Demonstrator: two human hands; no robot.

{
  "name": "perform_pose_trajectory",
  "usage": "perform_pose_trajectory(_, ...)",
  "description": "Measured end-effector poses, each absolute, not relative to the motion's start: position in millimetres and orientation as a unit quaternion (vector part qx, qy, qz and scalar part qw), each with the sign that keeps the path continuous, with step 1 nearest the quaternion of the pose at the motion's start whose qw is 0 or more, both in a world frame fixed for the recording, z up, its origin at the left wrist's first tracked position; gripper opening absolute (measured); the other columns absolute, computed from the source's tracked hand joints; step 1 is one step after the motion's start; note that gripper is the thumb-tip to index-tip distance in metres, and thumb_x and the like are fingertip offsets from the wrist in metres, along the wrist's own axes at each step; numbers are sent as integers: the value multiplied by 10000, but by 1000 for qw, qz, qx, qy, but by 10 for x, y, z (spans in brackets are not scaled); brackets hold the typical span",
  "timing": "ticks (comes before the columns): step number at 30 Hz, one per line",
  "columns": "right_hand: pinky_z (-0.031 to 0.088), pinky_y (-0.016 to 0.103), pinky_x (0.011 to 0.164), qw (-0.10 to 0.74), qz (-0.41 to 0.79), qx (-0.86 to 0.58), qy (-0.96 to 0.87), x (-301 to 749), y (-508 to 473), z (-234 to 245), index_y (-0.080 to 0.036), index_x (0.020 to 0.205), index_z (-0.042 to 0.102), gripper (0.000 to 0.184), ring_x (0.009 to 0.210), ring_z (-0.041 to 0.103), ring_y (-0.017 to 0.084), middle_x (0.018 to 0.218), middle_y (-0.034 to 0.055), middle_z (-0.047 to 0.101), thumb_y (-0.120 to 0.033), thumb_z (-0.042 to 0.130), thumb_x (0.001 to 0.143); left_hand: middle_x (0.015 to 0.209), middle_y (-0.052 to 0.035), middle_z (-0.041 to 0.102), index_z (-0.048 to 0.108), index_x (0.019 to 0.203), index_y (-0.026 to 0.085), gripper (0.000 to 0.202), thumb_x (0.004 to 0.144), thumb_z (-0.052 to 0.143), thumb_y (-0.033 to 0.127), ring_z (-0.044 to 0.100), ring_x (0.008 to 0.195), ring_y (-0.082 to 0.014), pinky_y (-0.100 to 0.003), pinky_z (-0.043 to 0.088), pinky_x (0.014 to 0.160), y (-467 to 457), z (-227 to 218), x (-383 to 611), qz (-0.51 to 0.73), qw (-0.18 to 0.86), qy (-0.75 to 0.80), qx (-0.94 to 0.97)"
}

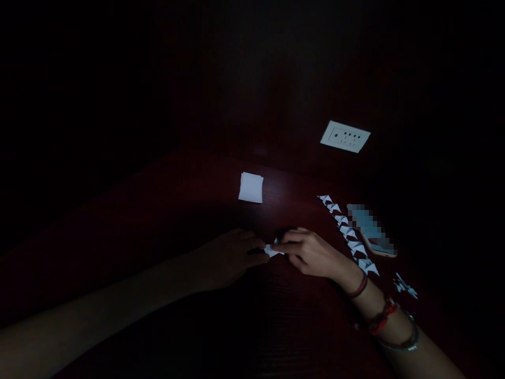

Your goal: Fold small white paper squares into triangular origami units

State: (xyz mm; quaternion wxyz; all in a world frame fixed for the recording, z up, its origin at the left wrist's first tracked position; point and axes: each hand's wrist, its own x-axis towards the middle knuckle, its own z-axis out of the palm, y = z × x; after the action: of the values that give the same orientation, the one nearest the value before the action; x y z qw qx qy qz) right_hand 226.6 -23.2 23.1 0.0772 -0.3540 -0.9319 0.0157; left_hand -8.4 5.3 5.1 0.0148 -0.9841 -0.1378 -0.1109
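Note:
The scene is very dark. My left hand [229,255] and my right hand [311,252] meet over a dark reddish table [177,210]. Both pinch a small white folded paper piece [272,249] between their fingertips. My right wrist wears red thread bands and a metal bangle. A long row of folded white paper triangles [349,234] lies just right of my right hand.
A small stack of white square paper [251,187] lies farther back at the centre. A phone [371,230] rests beside the paper row. Loose paper bits [404,286] lie near my right forearm. A white wall socket plate [345,136] is behind.

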Motion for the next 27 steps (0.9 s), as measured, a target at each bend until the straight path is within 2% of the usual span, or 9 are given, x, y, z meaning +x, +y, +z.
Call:
perform_pose_trajectory(6,400,313,815,81,19,-347,-934,2285,-239,224,-249,1148,524,420,819,509,140,897,24,561,-85,444,769,1199,-24,482,387,1222,200,497,751,467,66,427,1032,-197,-331,296,893,39,80,-109,-117,-21,-157,-981)
perform_pose_trajectory(10,395,320,832,80,24,-348,-934,2285,-250,228,-261,1157,513,428,847,510,144,913,25,558,-91,449,770,1218,-18,457,391,1225,221,511,747,472,59,415,1032,-203,-332,302,879,57,74,-96,-107,-17,-162,-981)
perform_pose_trajectory(18,417,329,824,80,20,-341,-936,2276,-258,255,-243,1112,555,393,855,523,149,923,34,573,-94,460,761,1153,-24,516,448,1165,211,409,780,472,77,444,1003,-198,-344,298,863,54,68,-47,-118,14,-147,-982)
perform_pose_trajectory(27,412,328,862,103,49,-346,-931,2296,-273,246,-216,1070,581,371,900,527,145,968,34,582,-66,447,759,1204,-10,477,409,1208,262,500,757,468,53,420,1043,-204,-347,300,876,73,39,-76,-111,5,-149,-983)
